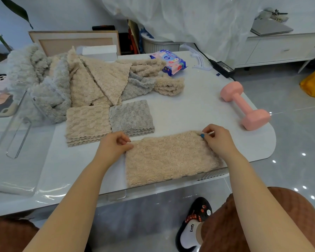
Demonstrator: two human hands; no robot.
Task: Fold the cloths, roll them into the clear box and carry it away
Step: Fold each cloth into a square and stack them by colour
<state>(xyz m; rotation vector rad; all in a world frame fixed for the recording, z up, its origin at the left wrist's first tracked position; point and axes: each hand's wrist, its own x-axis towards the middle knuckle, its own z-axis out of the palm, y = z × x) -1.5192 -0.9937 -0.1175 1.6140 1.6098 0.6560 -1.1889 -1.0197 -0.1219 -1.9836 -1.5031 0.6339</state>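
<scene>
- Far left: the clear box [16, 124] sits at the edge of the table [198, 106]. It's see-through, so I can't tell exactly how it lies, and I can't make out any cloths in it.
- Just right of it is the pile of loose cloths [62, 82], beige and grey, all fluffy and floppy. Nothing there is folded yet, so I'd say there's plenty left to do.
- In front of the pile are the folded beige stack [87, 122] and the folded grey cloth [132, 117], side by side and touching.
- The left hand [115, 145] has its fingers curled, pinching the far left corner of the beige cloth [169, 157].
- That cloth lies flat along the near table edge, already a long rectangle, between the two hands.
- How it handles: soft, light and plush, with zero stiffness, so it'll sag and bunch if grabbed mid-edge. The corners are the place to hold it, both at once, to keep the edges lined up. It's not slippery and not fragile.
- The right hand [216, 139] pinches the far right corner between thumb and fingertips.
- Further right, a pink dumbbell [244, 104] lies well apart from the cloth and isn't in the way.
</scene>
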